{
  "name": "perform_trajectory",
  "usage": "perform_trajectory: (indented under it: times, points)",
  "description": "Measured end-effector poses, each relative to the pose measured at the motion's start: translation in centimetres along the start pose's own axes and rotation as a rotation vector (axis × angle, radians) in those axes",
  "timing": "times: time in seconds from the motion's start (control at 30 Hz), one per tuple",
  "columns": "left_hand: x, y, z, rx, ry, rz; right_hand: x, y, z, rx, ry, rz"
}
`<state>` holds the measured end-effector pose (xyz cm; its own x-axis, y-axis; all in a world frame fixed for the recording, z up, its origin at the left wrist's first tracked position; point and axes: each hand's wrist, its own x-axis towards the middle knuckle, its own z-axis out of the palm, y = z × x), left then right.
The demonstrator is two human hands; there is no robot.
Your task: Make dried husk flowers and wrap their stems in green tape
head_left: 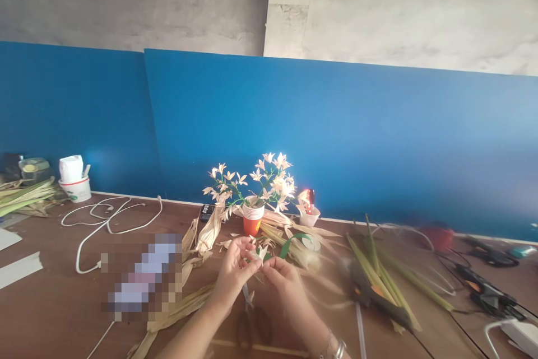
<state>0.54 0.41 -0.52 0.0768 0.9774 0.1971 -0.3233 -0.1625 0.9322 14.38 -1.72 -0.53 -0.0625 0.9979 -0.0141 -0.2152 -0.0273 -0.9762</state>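
Note:
Between my two hands is a small pale flower [262, 253], which looks made of dried corn husk. My left hand [233, 267] pinches it from the left with bent fingers. At its lower right, the thumb and forefinger of my right hand [282, 278] are closed on the flower's base. Just beyond stands a stack of red and white paper cups [253, 223] holding green stems with several similar blossoms [277, 182]. A pair of scissors [245, 328] lies beneath my forearms, partly hidden and blurred.
Dried corn husks [210, 230] lie around the cups, by a roll of green tape [290, 244]. To the right rest a glue gun [378, 294] and green husk strips [389, 275]. White cables [94, 224] and a pixelated object [145, 275] are left. A blue partition [336, 140] borders the back.

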Motion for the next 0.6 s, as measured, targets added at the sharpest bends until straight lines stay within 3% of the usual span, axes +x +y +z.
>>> perform_trajectory:
  times: [0.27,0.37,0.5,0.6]
  points:
    - [-0.2,1.0,0.2,0.102,0.004,-0.016,-0.3,-1.0,0.0,0.011,-0.055,0.043]
    - [0.5,1.0,-0.7,0.082,0.174,0.001,-0.2,-1.1,-0.4,-0.030,0.090,-0.033]
    - [2.0,0.8,-3.2,0.240,0.472,0.049,0.2,-1.2,-1.4,-0.283,0.333,-0.177]
    - [2.9,0.7,-5.1,0.308,0.511,0.070,0.6,-1.0,-2.1,-0.457,0.345,-0.190]
